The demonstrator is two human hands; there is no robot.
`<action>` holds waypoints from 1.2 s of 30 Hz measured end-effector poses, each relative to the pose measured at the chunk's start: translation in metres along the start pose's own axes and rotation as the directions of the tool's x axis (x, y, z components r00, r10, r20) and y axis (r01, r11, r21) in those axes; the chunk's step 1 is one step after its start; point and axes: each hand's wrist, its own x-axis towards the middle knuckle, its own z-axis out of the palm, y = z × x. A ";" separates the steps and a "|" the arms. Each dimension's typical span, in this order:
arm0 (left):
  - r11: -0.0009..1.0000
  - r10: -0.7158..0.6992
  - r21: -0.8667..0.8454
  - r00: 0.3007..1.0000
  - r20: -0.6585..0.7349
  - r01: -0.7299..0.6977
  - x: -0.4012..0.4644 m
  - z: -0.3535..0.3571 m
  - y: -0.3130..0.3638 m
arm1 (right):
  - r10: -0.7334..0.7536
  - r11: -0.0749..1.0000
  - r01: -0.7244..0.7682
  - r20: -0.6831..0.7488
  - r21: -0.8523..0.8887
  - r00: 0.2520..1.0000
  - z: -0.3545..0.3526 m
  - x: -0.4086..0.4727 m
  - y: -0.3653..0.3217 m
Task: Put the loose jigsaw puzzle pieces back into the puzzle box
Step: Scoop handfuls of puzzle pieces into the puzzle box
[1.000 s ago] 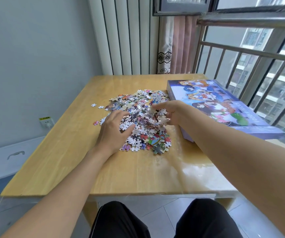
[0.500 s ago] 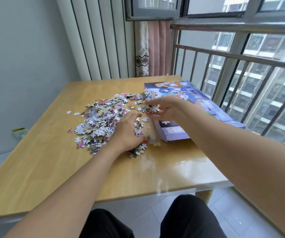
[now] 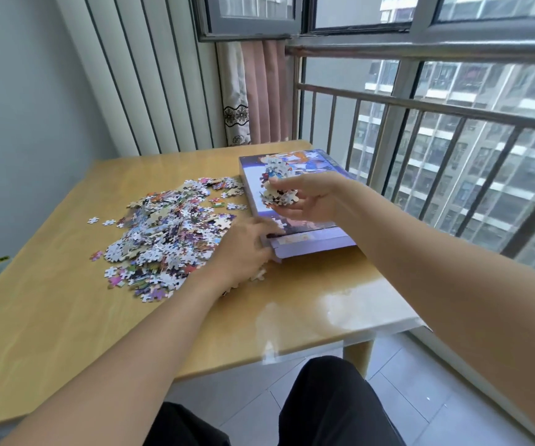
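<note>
A wide heap of loose puzzle pieces (image 3: 169, 233) lies on the wooden table (image 3: 66, 317). The purple puzzle box (image 3: 311, 244) sits to its right, with a small mound of pieces (image 3: 275, 165) on its picture face. My right hand (image 3: 314, 201) hovers over the box, palm up, fingers curled round a handful of pieces (image 3: 277, 196). Palm down at the heap's right edge lies my left hand (image 3: 243, 249), its fingertips touching the box's near left corner. A few pieces peek out from under it.
Two stray pieces (image 3: 100, 221) lie left of the heap. A metal window railing (image 3: 420, 107) runs right behind the box, and a pink curtain (image 3: 259, 91) hangs at the table's far corner. My knees (image 3: 324, 397) are under the near edge.
My right hand has lifted its handful of pieces from the heap's edge to above the box. My left hand has slid right through the heap up to the box's corner. My head has turned right.
</note>
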 end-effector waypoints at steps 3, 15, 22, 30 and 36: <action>0.991 -0.117 -0.084 0.987 -0.112 0.107 0.014 0.004 0.006 | -0.028 0.998 0.029 -0.015 0.063 0.999 -0.010 -0.015 -0.004; 0.928 -0.347 -0.239 0.899 -0.266 0.287 0.068 -0.035 0.029 | 0.039 0.992 -0.033 -0.049 0.124 0.998 -0.046 -0.046 0.026; 0.936 -0.320 -0.240 0.907 -0.274 0.258 0.071 -0.038 0.039 | 0.132 0.964 -0.098 -0.123 0.248 0.984 -0.057 -0.036 0.014; 0.942 -0.301 -0.229 0.916 -0.265 0.243 0.073 -0.038 0.039 | 0.116 0.960 -0.069 -0.160 0.272 0.980 -0.053 -0.029 0.000; 0.946 -0.289 -0.225 0.924 -0.250 0.235 0.073 -0.037 0.040 | -0.003 0.981 0.054 -0.263 0.185 0.965 -0.035 -0.010 -0.009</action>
